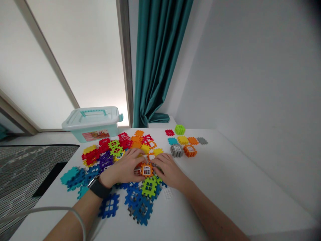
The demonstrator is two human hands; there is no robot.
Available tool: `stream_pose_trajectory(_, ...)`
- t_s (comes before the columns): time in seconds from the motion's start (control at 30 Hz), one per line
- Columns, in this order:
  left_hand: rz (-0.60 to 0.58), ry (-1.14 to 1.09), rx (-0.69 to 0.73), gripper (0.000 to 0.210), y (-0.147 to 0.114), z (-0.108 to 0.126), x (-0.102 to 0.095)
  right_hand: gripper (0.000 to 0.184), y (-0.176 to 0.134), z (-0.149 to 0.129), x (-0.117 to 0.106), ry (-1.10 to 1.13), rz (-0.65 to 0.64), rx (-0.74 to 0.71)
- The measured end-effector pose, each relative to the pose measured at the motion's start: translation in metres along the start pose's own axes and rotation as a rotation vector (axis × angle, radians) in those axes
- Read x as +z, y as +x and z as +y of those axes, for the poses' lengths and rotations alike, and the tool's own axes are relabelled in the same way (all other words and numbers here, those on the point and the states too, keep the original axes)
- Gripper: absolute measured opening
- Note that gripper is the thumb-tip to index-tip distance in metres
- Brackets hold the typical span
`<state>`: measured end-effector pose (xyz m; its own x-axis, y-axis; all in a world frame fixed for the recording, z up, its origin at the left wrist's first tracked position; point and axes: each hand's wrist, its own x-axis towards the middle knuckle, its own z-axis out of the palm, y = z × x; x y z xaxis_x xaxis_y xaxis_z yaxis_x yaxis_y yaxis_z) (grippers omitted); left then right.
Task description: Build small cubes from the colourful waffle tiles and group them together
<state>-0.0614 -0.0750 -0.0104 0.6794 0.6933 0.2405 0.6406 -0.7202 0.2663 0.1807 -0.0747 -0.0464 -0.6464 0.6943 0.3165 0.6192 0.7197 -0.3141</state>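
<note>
An orange toy building tile [144,173] with a white window frame in it stands tilted up between my hands. My left hand [126,166], a dark watch on its wrist, closes on the tile's left and upper edge with thumb and fingers. Against its right and upper edge, the fingers of my right hand [168,168] are bent in. Part of another piece with a white lattice shows under my left fingers. Just below lies a lime green window tile [149,186], on top of blue tiles [142,207]. My fingers hide some edges of the held tile.
Red, purple, yellow and teal pieces [71,175] spread around my left arm. Assembled orange [190,150], grey [176,150] and lime [180,129] blocks stand at the back right beside flat tiles. A lidded teal box [92,125] sits behind; a pale cable [62,209] crosses the front left.
</note>
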Motion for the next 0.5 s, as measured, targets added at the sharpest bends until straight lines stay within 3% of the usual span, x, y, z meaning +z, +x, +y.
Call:
stream_pose_trajectory(0.27, 0.243, 0.168, 0.057, 0.047, 0.008, 0.0002, 0.0085, 0.051, -0.0003, -0.0018, -0.007, 0.023, 0.175, -0.038)
stream_pose_trajectory(0.5, 0.397, 0.185, 0.111, 0.05, 0.0093, 0.0056, 0.0098, 0.056, -0.0008, 0.0005, -0.0064, 0.062, 0.245, -0.096)
